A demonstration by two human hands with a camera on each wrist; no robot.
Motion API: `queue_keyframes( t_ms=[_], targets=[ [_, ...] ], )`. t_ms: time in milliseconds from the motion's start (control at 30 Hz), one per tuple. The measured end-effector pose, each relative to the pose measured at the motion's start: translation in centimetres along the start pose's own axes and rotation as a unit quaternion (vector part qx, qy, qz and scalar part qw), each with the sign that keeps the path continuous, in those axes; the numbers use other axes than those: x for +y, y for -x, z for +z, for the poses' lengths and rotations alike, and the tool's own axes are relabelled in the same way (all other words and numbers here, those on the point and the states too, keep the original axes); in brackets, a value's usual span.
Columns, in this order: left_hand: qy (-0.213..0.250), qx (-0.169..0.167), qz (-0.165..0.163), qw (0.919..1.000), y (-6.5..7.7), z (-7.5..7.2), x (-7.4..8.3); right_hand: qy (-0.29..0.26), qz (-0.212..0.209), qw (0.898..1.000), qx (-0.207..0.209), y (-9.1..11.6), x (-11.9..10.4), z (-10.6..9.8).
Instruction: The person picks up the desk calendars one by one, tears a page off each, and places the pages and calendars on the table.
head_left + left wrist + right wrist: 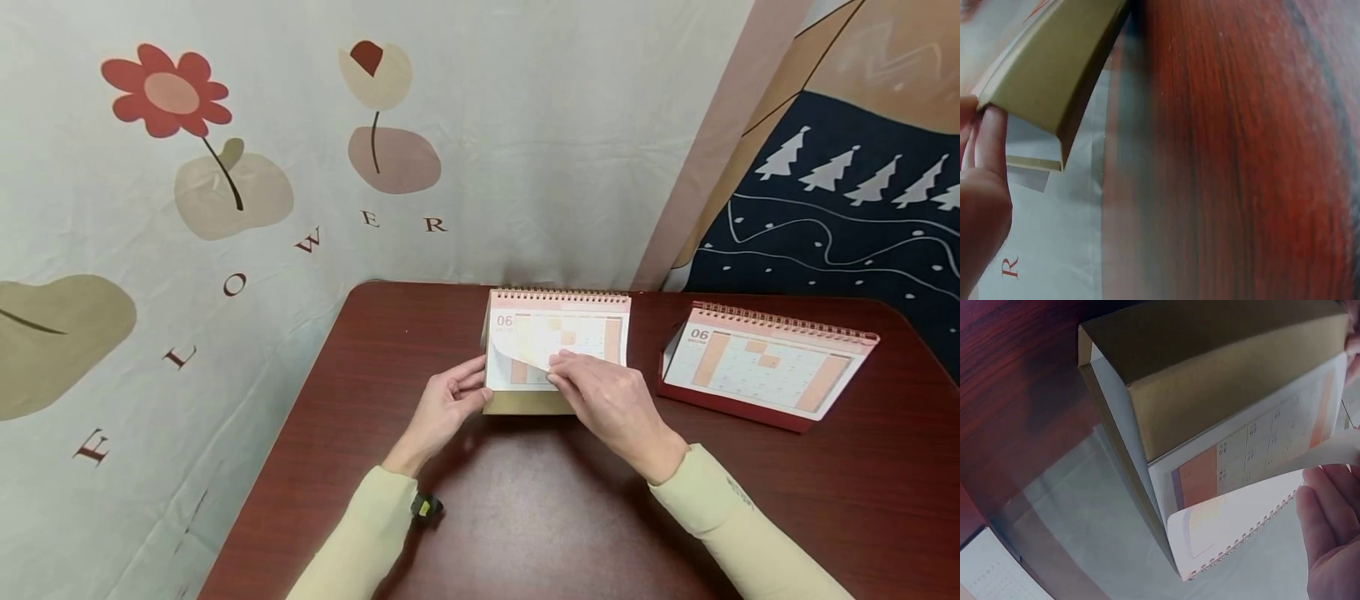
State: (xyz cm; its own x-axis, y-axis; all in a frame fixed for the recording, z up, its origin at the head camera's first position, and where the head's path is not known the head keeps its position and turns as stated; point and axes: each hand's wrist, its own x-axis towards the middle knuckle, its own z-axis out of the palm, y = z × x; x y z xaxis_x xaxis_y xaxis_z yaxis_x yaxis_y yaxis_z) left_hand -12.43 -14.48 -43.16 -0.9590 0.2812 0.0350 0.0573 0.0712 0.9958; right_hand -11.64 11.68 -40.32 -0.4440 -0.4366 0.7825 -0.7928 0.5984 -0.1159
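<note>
A spiral-bound desk calendar (500, 354) with a gold-coloured base (517, 403) stands on the table, showing "06". My left hand (446, 400) grips its left edge, thumb at the front and fingers at the side. In the left wrist view, the fingers hold a corner of the gold stand (1054, 75). With thumb and fingertips, my right hand (611, 404) pinches a calendar page (534, 340) by its lower part. That page is lifted and curled, and a printed date grid shows beneath it in the right wrist view. The right hand covers the calendar's lower right part.
A second desk calendar (765, 358) with a red base (735, 406) stands to the right, also showing "06". Both are on a dark red wooden table (525, 508). Behind it hangs a pale curtain (540, 167) with flower prints, beside a dark tree-patterned cloth (825, 225).
</note>
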Motion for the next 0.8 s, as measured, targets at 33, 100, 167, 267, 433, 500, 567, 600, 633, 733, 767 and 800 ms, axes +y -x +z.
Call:
queue_keyframes(
  t_ms=[33,100,167,267,433,500,567,600,633,733,767,800],
  targets=[
    [0.002,0.009,-0.007,0.9999,-0.1,0.0,0.0,-0.003,0.002,1.0,0.007,-0.1,0.0,-0.1],
    [0.012,0.025,-0.018,0.9995,-0.2,0.0,0.0,-0.004,0.01,1.0,0.022,-0.4,0.0,-0.2],
    [0.027,0.033,-0.028,0.9987,-0.3,0.0,0.0,-0.003,0.019,0.999,0.038,-0.7,0.0,-0.4],
    [0.038,0.033,-0.042,0.9978,-0.2,0.1,-0.1,-0.008,0.036,0.998,0.056,-1.1,0.0,-0.7],
    [0.03,0.017,-0.048,0.9983,0.0,0.0,-0.1,-0.031,0.074,0.994,0.078,-1.9,0.1,-1.1],
    [0.028,0.014,-0.049,0.9983,0.0,0.0,-0.2,-0.042,0.09,0.992,0.083,-2.3,0.2,-1.3],
    [0.027,0.013,-0.051,0.9983,0.0,0.0,-0.2,-0.049,0.103,0.989,0.091,-2.8,0.4,-1.5],
    [0.027,0.013,-0.053,0.9982,0.0,0.0,-0.2,-0.053,0.109,0.988,0.094,-3.0,0.4,-1.5],
    [0.026,0.013,-0.054,0.9981,0.0,0.0,-0.1,-0.057,0.114,0.987,0.098,-3.2,0.5,-1.6],
    [0.02,0.01,-0.056,0.9982,0.0,0.1,0.0,-0.067,0.121,0.984,0.114,-3.8,0.6,-1.6],
    [0.018,0.01,-0.057,0.9981,0.0,0.1,0.1,-0.071,0.121,0.983,0.121,-4.0,0.6,-1.6],
    [0.017,0.01,-0.059,0.9981,0.0,0.1,0.1,-0.076,0.122,0.982,0.126,-4.2,0.5,-1.7]
  ],
)
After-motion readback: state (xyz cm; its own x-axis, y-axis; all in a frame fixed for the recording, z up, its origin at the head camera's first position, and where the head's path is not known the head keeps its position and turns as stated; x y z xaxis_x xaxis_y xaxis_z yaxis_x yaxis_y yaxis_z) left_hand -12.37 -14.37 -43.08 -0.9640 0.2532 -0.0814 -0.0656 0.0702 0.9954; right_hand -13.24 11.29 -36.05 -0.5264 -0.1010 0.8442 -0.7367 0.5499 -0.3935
